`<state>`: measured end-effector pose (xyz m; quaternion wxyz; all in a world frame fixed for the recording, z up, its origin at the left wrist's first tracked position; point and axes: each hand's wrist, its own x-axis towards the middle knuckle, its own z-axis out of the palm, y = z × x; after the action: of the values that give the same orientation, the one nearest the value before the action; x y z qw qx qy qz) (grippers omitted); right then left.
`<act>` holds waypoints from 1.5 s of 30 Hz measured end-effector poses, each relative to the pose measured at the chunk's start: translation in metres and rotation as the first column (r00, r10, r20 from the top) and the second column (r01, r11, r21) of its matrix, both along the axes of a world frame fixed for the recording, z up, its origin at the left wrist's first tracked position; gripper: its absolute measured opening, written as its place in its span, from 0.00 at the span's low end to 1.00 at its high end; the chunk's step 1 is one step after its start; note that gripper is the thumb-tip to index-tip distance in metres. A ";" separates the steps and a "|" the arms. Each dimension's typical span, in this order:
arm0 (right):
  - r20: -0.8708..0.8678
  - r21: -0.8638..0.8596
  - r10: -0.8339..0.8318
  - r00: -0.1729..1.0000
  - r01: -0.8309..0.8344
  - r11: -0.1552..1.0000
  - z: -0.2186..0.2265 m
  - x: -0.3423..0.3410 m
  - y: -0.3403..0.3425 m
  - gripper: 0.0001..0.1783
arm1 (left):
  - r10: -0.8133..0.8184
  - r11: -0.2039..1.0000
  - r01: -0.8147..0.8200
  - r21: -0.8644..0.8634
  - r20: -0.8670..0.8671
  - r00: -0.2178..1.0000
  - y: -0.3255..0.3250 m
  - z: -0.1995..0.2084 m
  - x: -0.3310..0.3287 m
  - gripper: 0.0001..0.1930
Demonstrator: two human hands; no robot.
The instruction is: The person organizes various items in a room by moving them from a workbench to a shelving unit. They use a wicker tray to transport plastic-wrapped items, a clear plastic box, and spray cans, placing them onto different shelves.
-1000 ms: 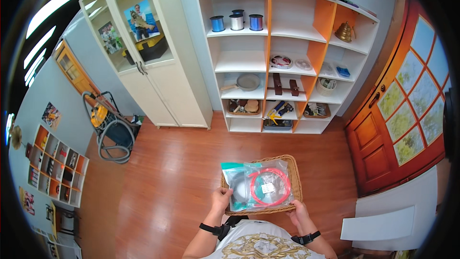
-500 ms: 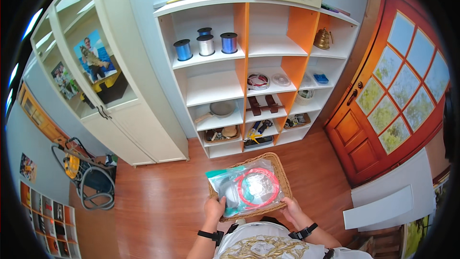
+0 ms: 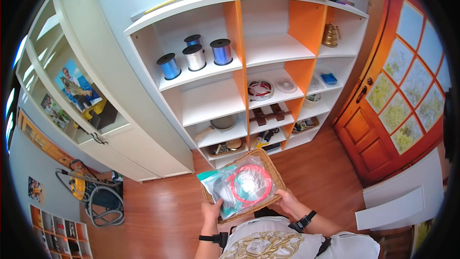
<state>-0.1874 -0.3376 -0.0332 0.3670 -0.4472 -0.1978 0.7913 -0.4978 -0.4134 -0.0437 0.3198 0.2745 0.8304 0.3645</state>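
Between my two hands I carry a woven wicker basket (image 3: pixel 274 167), tilted in front of my body. Clear plastic bags (image 3: pixel 225 204) lie in it; one holds a coil of red-pink tubing (image 3: pixel 233 188), and a teal-edged bag (image 3: pixel 207 176) pokes out over the left rim. My left hand (image 3: pixel 211 209) is closed on the basket's near left edge, its thumb by the bags. At the near right corner my right hand (image 3: pixel 286 200) grips the rim. The fingers beneath the basket are hidden.
Ahead stands a white shelf unit (image 3: pixel 278 48) with orange dividers. It holds ribbon spools (image 3: pixel 222 52), a pan (image 3: pixel 223 122), a brass bell-shaped object (image 3: pixel 330 36) and small baskets. A cream cabinet (image 3: pixel 143 148) and a vacuum cleaner (image 3: pixel 96 196) are left; a wooden door (image 3: pixel 369 148) is right.
The shelf unit appears larger and closer, as I have moved toward it with the basket. Both hands keep their hold on the rim.
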 end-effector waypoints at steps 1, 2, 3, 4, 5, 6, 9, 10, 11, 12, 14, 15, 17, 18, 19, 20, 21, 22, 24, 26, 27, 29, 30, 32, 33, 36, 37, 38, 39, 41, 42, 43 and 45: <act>0.007 0.014 0.005 1.000 -0.005 1.000 0.001 -0.005 0.016 0.24 | 0.045 0.999 -0.046 0.010 0.036 0.998 0.011 -0.002 -0.003 0.18; -0.014 0.013 0.043 0.999 -0.043 0.999 0.001 -0.009 0.032 0.24 | 0.097 0.995 -0.100 0.022 0.119 0.988 0.021 -0.003 -0.008 0.18; -0.022 0.024 0.054 0.998 -0.053 0.998 0.002 -0.012 0.047 0.24 | 0.146 0.987 -0.156 0.033 0.200 0.969 0.032 -0.004 -0.013 0.18; -0.033 0.033 0.059 0.998 -0.058 0.998 0.007 -0.016 0.062 0.24 | 0.188 0.977 -0.207 0.041 0.277 0.942 0.042 -0.004 -0.019 0.18; -0.031 0.056 0.073 0.997 -0.071 0.996 0.007 -0.017 0.078 0.25 | 0.187 0.971 -0.224 0.090 0.305 0.934 0.053 -0.002 -0.022 0.18; -0.042 0.054 0.083 0.996 -0.081 0.995 0.008 -0.019 0.090 0.25 | 0.182 0.961 -0.238 0.139 0.331 0.926 0.063 0.001 -0.026 0.19; -0.071 0.047 0.094 0.993 -0.091 0.995 0.015 -0.021 0.125 0.25 | 0.187 0.958 -0.213 0.193 0.145 0.972 0.100 0.018 -0.030 0.19; -0.091 0.042 0.108 0.990 -0.104 0.994 0.013 -0.020 0.136 0.25 | 0.188 0.963 -0.191 0.189 0.036 0.982 0.112 0.023 -0.030 0.19; -0.111 0.036 0.122 0.986 -0.119 0.992 0.012 -0.019 0.144 0.25 | 0.228 0.953 -0.193 0.233 -0.132 0.965 0.122 0.024 -0.030 0.19; -0.132 0.029 0.134 0.982 -0.131 0.991 0.012 -0.018 0.153 0.25 | 0.217 0.946 -0.137 0.292 -0.261 0.941 0.130 0.027 -0.032 0.19; -0.158 -0.006 0.132 0.978 -0.135 0.991 0.014 -0.019 0.164 0.25 | 0.194 0.931 0.003 0.364 -0.503 0.842 0.142 0.039 -0.034 0.19; -0.170 -0.025 0.124 0.978 -0.130 0.991 0.013 -0.016 0.171 0.25 | 0.177 0.962 -0.030 0.271 -0.538 0.824 0.151 0.063 -0.022 0.20; -0.226 -0.048 0.122 0.966 -0.136 0.990 0.004 -0.012 0.182 0.25 | 0.153 0.974 -0.085 0.211 -0.335 0.930 0.164 0.093 -0.021 0.20; -0.252 -0.054 0.120 0.960 -0.138 0.989 0.002 -0.009 0.188 0.25 | 0.148 0.977 -0.108 0.181 -0.222 0.964 0.167 0.099 -0.023 0.20; -0.250 -0.053 0.109 0.962 -0.126 0.991 0.002 -0.007 0.191 0.25 | 0.163 0.970 -0.061 0.236 -0.439 0.884 0.167 0.094 -0.026 0.18; -0.245 -0.053 0.093 0.965 -0.109 0.993 0.004 -0.005 0.193 0.25 | 0.172 0.964 -0.060 0.260 -0.432 0.886 0.173 0.111 -0.016 0.17; -0.236 -0.058 0.070 0.969 -0.086 0.995 0.006 -0.003 0.194 0.25 | 0.173 0.959 -0.054 0.279 -0.422 0.890 0.181 0.143 -0.003 0.16; -0.213 -0.058 0.057 0.975 -0.071 0.996 0.005 -0.002 0.195 0.25 | 0.184 0.952 -0.057 0.299 -0.415 0.891 0.188 0.161 0.006 0.16; -0.174 -0.050 0.031 0.984 -0.040 0.998 0.000 -0.001 0.199 0.24 | 0.122 0.977 -0.041 0.211 -0.390 0.913 0.197 0.162 -0.002 0.17; -0.161 -0.089 0.000 0.987 -0.015 0.996 -0.010 0.000 0.203 0.24 | 0.078 0.985 -0.007 0.171 -0.412 0.908 0.206 0.161 -0.008 0.19; -0.155 -0.108 -0.015 0.988 -0.002 0.994 -0.014 0.001 0.203 0.24 | 0.057 0.985 0.013 0.169 -0.404 0.913 0.209 0.157 -0.014 0.20; -0.169 -0.135 -0.037 0.985 0.014 0.991 -0.019 0.003 0.203 0.23 | 0.125 0.971 -0.064 0.229 -0.262 0.957 0.215 0.149 -0.027 0.17; -0.175 -0.145 -0.050 0.983 0.025 0.989 -0.020 0.004 0.205 0.22 | 0.155 0.960 -0.104 0.258 -0.186 0.970 0.218 0.146 -0.033 0.15; -0.191 -0.165 -0.090 0.978 0.059 0.984 -0.020 0.007 0.204 0.21 | 0.185 0.912 -0.207 0.354 0.095 0.978 0.221 0.142 -0.045 0.15; -0.197 -0.172 -0.110 0.974 0.076 0.982 -0.020 0.010 0.204 0.21 | 0.179 0.894 -0.230 0.384 0.165 0.970 0.225 0.139 -0.052 0.14; -0.151 -0.207 -0.202 0.968 0.169 0.964 -0.024 0.020 0.203 0.20 | 0.143 0.857 -0.284 0.430 0.332 0.932 0.243 0.126 -0.079 0.14; -0.141 -0.206 -0.222 0.965 0.191 0.960 -0.025 0.025 0.202 0.20 | 0.145 0.856 -0.292 0.427 0.345 0.927 0.253 0.116 -0.091 0.14; -0.131 -0.203 -0.244 0.961 0.215 0.955 -0.026 0.031 0.202 0.20 | 0.145 0.854 -0.299 0.425 0.359 0.922 0.265 0.108 -0.100 0.14; -0.123 -0.202 -0.265 0.956 0.237 0.950 -0.028 0.035 0.201 0.20 | 0.126 0.855 -0.294 0.427 0.380 0.916 0.278 0.105 -0.104 0.15; -0.096 -0.200 -0.275 0.957 0.252 0.947 -0.029 0.043 0.198 0.20 | 0.123 0.856 -0.282 0.434 0.360 0.925 0.307 0.087 -0.118 0.12; -0.082 -0.200 -0.282 0.956 0.261 0.944 -0.026 0.042 0.198 0.20 | 0.121 0.857 -0.276 0.435 0.351 0.929 0.321 0.079 -0.124 0.11; -0.079 -0.193 -0.295 0.952 0.275 0.942 -0.022 0.041 0.197 0.20 | 0.121 0.859 -0.275 0.432 0.351 0.929 0.335 0.071 -0.130 0.12; -0.073 -0.185 -0.326 0.943 0.308 0.933 -0.009 0.037 0.194 0.20 | 0.118 0.868 -0.267 0.419 0.348 0.930 0.361 0.059 -0.142 0.13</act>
<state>-0.1504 -0.1436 -0.0419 0.4597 -0.4618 -0.0352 0.7577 -0.6400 -0.0526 0.0153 0.3340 0.1962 0.6829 0.6193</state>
